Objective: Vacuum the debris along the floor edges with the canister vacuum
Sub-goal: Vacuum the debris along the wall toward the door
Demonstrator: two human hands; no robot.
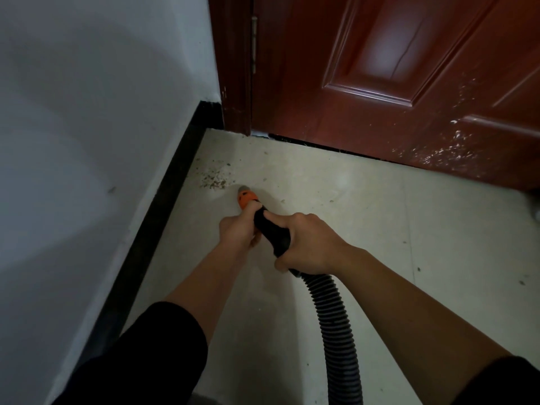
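Near the far left corner, close to the black baseboard, a small pile of debris lies on the floor, just beyond the orange nozzle. The nozzle is gripped by the left hand, the black hose by the right hand. The tip should be kept low and advanced slowly, so crumbs are not scattered.

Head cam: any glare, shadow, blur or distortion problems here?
Head view: dim; soft glare on the door panel, fainter on the floor; broad shadows across the wall; wide-angle skew tilts the door frame; debris by the nozzle soft but legible; left hand on nozzle, right hand on hose, both sharp.
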